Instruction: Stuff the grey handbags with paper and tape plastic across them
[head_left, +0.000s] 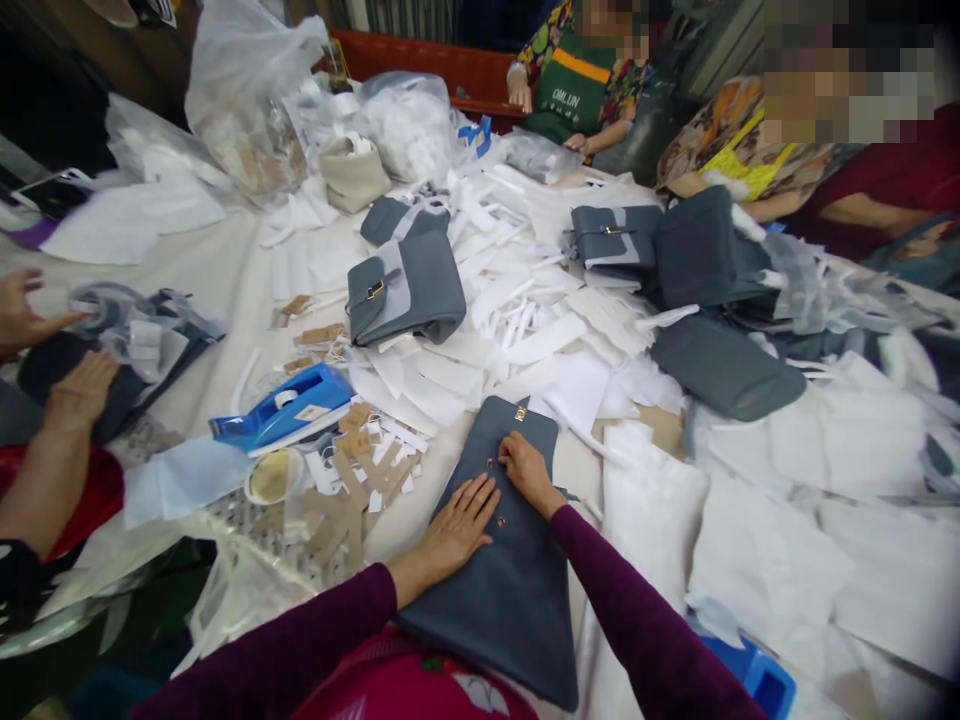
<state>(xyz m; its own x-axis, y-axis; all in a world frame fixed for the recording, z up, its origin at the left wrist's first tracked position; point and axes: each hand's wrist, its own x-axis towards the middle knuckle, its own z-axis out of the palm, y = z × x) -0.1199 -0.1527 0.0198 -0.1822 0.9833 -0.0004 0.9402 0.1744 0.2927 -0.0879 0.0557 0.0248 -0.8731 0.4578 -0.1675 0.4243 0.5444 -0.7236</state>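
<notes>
A dark blue-grey leather bag [517, 580] lies flat in front of me, its lower end close to my body. Flat on its left part rests my left hand [461, 525], fingers stretched out. My right hand [525, 468] is closed in a pinch over the bag's upper middle; what its fingertips hold, if anything, is too small to make out. Small gold-coloured metal fittings dot the leather near both hands, and a gold clasp plate [520, 412] sits close to the bag's top edge.
Left of the bag are a blue tape dispenser [289, 408], a tape roll [274, 476] and scattered tags. Dark grey bags [427, 285] stand amid white paper scraps [517, 320]. White padded packets [652, 510] lie to the right. A co-worker's hands [82, 390] work at far left; other people sit opposite.
</notes>
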